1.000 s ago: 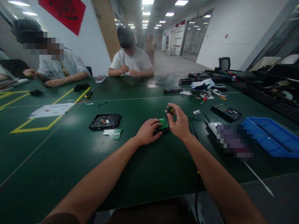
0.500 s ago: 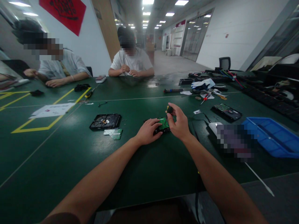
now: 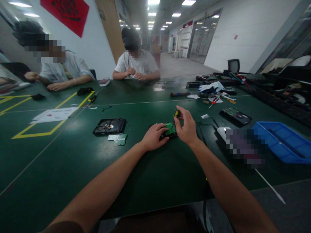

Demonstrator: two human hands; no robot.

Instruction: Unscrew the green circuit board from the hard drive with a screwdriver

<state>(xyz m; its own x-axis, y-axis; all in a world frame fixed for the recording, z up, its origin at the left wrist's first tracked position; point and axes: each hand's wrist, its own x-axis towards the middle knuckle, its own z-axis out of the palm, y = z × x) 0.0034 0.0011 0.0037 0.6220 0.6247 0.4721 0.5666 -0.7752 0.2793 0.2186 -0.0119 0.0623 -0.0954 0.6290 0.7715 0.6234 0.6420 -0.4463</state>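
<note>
On the table in front of me lies a hard drive (image 3: 171,128) with its green circuit board facing up. My left hand (image 3: 153,137) grips its left side, fingers over the top and thumb along the near edge. A short screwdriver (image 3: 177,113) with a yellow and black handle is pinched in the fingers of my right hand (image 3: 187,127). It stands nearly upright, its shaft pointing down at the board; the tip is too small to make out. Left of my hands sit a second, black hard drive (image 3: 109,126) and a detached circuit board (image 3: 118,139).
A third hard drive (image 3: 235,116), a blue tray (image 3: 286,142) and a partly blurred device with a cable lie on the right. Gloves (image 3: 211,87), a red screwdriver (image 3: 214,102) and cables are farther back. Two people sit across the table (image 3: 73,174).
The screwdriver handle has turned in my right fingers, so more of its yellow side shows. My left hand and the hard drive keep their place.
</note>
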